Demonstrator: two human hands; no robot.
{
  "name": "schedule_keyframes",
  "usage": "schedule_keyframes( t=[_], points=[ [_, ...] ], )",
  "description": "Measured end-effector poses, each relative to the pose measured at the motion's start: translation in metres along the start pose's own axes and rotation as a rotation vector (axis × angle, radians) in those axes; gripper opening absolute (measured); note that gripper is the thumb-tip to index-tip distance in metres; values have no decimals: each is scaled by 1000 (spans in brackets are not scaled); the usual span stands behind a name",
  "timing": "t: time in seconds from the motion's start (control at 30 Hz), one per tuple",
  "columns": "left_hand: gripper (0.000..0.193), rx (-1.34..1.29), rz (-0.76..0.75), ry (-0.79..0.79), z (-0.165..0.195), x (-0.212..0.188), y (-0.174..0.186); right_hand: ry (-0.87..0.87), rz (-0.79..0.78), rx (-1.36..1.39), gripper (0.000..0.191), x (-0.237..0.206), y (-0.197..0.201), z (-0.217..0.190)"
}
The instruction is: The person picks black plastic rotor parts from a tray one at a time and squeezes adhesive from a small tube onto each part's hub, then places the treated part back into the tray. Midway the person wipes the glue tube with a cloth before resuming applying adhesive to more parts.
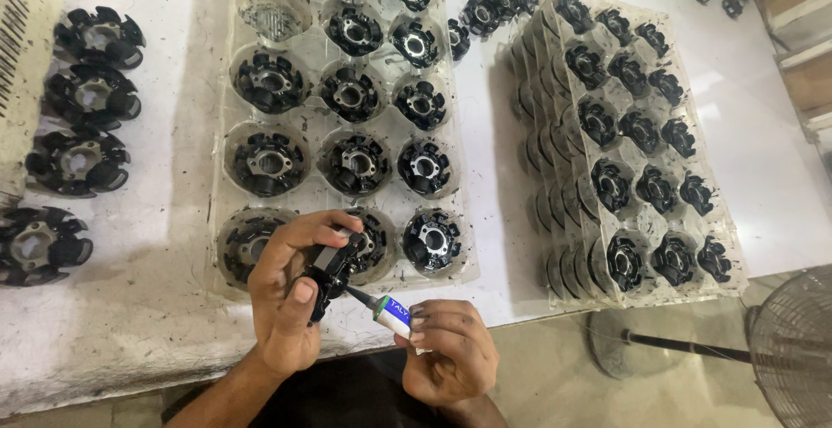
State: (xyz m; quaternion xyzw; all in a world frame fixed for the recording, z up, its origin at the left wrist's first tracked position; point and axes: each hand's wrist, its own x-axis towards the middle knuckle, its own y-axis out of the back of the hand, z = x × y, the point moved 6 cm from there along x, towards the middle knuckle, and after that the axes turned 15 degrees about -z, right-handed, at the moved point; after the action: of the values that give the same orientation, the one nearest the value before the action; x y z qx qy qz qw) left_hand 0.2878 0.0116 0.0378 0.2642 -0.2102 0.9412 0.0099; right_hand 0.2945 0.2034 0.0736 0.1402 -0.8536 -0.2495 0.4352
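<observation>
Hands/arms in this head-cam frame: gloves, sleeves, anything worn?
Both bare. Left hand and right hand: no gloves, rings, watch or bands visible. Forearms uncovered, no sleeves in frame. Dark grime smudges on the right hand's fingertips.

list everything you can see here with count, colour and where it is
black round part: one, black, held in the left hand
small tube: one, white with green and blue, in the right hand, tip at the held part
clear tray: one, centre, mostly filled with black parts
stack of clear trays: several, right, top tray full of black parts
loose black parts: four, left edge of the table
white table: one, dirty
fan: one, grey, bottom right
left hand: grips the part
right hand: grips the tube
</observation>
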Motion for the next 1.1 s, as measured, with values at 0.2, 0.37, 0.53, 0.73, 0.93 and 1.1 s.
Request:
schedule_keyframes(
  t=[0.2, 0.37, 0.53, 0.73, 0.93, 1.1],
  points=[
    [51, -201, 80, -37, -8, -3, 1, -6, 19, 12, 31, -4, 0, 2],
    [52, -661, 311, 27, -29, -8, -1, -76, 87, 37, 33, -18, -1, 11],
    [51, -882, 479, 112, -47, -13, -7, -209, 234, 370, 36, -28, -5, 34],
    [46, -1002, 545, 220, -57, -17, -11, -76, 108, 67, 40, -19, -1, 15],
    [44, -1007, 548, 231, -58, -19, -13, -27, 49, -5, 38, -11, -4, 7],
    [44, -1023, 577, 273, -60, -21, -12, -20, 31, -20, 38, -9, -2, 5]
  ],
)
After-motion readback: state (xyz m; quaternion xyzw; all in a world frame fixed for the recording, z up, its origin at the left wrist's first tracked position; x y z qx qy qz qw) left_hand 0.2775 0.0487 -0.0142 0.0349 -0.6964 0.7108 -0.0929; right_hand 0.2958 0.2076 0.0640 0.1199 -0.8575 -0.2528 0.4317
